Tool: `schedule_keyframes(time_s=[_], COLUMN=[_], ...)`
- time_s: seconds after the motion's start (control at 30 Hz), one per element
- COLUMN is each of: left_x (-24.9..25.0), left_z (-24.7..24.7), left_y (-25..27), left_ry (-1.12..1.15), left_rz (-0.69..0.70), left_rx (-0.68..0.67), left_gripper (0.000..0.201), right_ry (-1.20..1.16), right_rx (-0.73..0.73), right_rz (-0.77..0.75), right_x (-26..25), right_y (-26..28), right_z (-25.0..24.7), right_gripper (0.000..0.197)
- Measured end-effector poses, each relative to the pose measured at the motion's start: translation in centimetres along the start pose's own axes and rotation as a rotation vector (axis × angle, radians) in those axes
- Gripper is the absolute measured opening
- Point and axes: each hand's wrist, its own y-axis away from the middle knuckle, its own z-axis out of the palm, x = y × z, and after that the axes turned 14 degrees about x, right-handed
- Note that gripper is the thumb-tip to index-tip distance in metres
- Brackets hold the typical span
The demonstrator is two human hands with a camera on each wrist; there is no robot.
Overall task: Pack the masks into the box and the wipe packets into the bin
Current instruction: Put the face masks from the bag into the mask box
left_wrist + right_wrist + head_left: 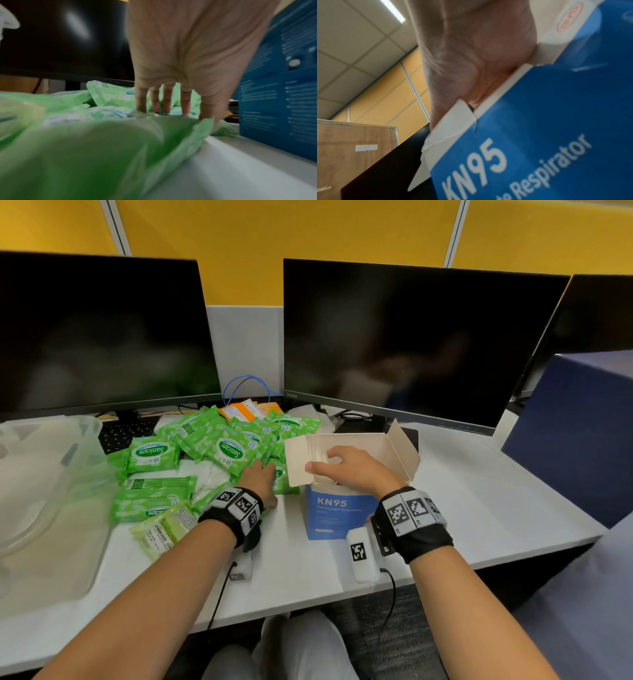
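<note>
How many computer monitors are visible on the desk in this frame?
3. The left monitor stands behind the wipe packets; the middle monitor behind the open KN95 box; the right monitor is cut off at the picture's edge.

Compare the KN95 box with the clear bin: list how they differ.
The KN95 box is blue printed cardboard; the clear bin is see-through plastic. The box stands right of the green wipe packets, the bin left. The box has the right hand in its open top; nothing touches the bin. Both are open-topped on the desk.
</note>
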Motion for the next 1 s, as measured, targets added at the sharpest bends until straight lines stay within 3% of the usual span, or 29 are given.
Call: schedule_keyframes(time_s=[0.07,0.13,0.23,0.3,0.53,0.6,0.7,0.73,0.87,1.0], left_x=[-0.6,-1.7,-3.6,-4.7,-8.4,-8.1,-7.7,-7.7,-7.8,-8.0], left_z=[-0.2,-0.5,-0.4,-0.1,0.6,0.5,-0.2,-0.3,-0.6,-0.1], left_y=[-0.7,-1.6,-2.1,-2.2,-3.6,-3.3,-3.2,-3.1,-2.8,-2.9], left_ry=[0.023,0.037,0.018,0.013,0.047,0.014,-0.002,-0.001,-0.004,-0.092], left_rz=[-0.156,-0.349,-0.548,-0.606,-0.618,-0.539,-0.444,-0.439,-0.422,-0.51], left_rx=[0.072,0.101,0.024,-0.049,-0.116,-0.104,-0.101,-0.096,-0.116,-0.122], left_gripper=[0.034,0.032,0.056,0.072,0.081,0.071,0.037,0.036,0.041,0.066], right_ry=[-0.005,0.021,0.059,0.064,0.065,0.057,0.051,0.047,0.043,0.039], right_rx=[-0.01,-0.005,0.009,0.013,0.029,0.039,0.04,0.039,0.041,0.044], right_rz=[0.017,0.011,-0.017,-0.023,-0.018,-0.015,-0.016,-0.013,-0.007,-0.009], right_x=[0.1,0.0,-0.6,-1.0,-1.1,-1.0,-1.1,-1.0,-1.0,-0.9], right_y=[0.0,-0.1,-0.3,-0.4,-0.8,-0.8,-0.8,-0.7,-0.8,-0.7], right_z=[-0.1,-0.2,0.3,0.7,1.0,1.1,1.1,1.1,1.2,1.2], right_gripper=[0.077,0.076,0.073,0.072,0.071,0.07,0.07,0.071,0.071,0.072])
